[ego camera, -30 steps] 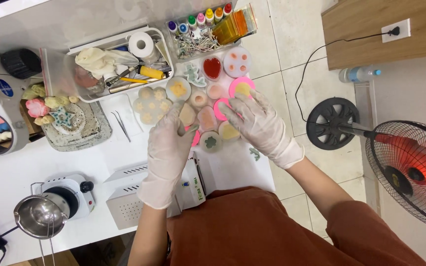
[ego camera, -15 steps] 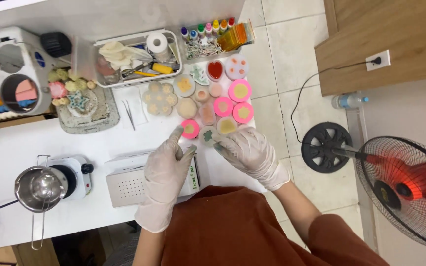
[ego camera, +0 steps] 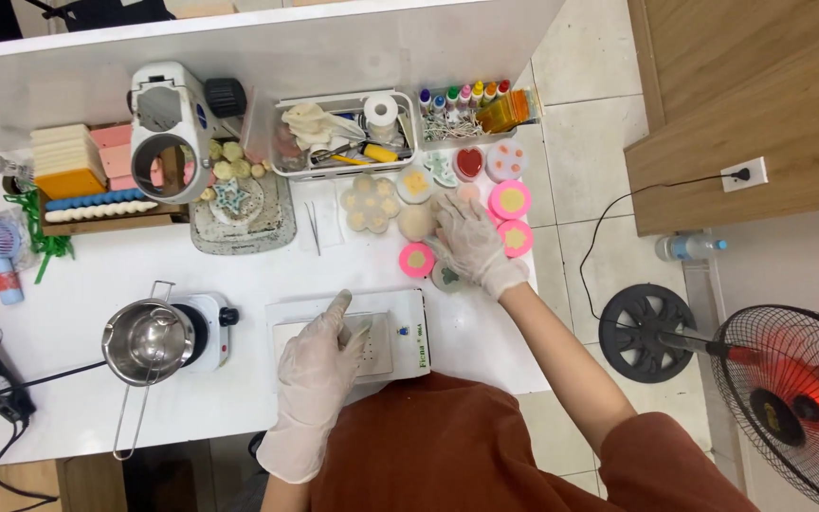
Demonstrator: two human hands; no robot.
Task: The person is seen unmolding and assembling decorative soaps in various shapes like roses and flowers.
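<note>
Both hands wear thin clear gloves over a white table (ego camera: 97,284). The left hand (ego camera: 319,365) lies flat and open, fingers spread, on top of a white kitchen scale (ego camera: 400,346) near the table's front edge; it grips nothing. The right hand (ego camera: 471,242) reaches farther out and rests palm down, fingers loosely spread, among a cluster of small round moulds; whether its fingertips pinch anything beneath them I cannot tell. Just to its left, touching or nearly touching the thumb side, sits a pink round mould (ego camera: 416,259) with a pale yellow filling. Two more pink moulds (ego camera: 510,200) lie just to its right, one behind the other, and a small greenish round piece (ego camera: 446,277) shows at the heel of the hand. Beyond the fingertips lie a flower-shaped mould with several pale cavities (ego camera: 370,204), a red heart-shaped mould (ego camera: 469,162) and a pale pink round mould (ego camera: 504,159). The two hands are well apart, the scale lying between the person's body and the mould cluster. Further back stand a clear tray of tools and a tape roll (ego camera: 343,133) and a row of small dye bottles with coloured caps (ego camera: 462,98). To the left, a steel pouring pot (ego camera: 147,341) sits on a small white hotplate (ego camera: 209,327).
</note>
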